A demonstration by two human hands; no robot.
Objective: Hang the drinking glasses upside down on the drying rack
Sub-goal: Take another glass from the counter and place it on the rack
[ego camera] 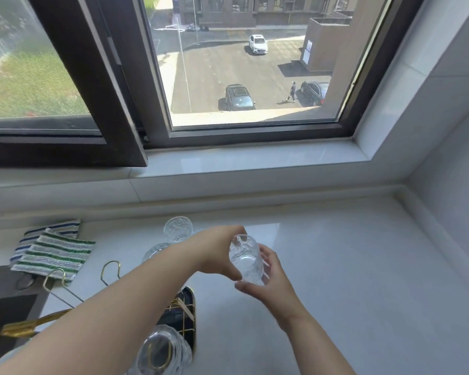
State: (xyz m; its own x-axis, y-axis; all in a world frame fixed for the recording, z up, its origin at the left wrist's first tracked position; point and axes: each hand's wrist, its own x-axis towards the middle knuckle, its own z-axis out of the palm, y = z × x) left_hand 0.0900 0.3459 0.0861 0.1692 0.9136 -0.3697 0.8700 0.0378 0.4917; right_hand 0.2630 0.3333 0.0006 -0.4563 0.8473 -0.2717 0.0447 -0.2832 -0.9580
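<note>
Both hands closed on one glass (pixel 246 259) above the table (pixel 336 266): left hand (pixel 217 253), right hand (pixel 268 277); we judge mid-inversion; next, seat it on a free gold rack prong (pixel 110 269).

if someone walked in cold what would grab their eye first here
First, the two hands meeting over the white counter: the left hand and right hand both grip a clear textured glass held in mid-air. Next, the big window behind, looking down on parked cars. Then the gold wire drying rack at lower left, with another glass already on it near the bottom edge.
</note>
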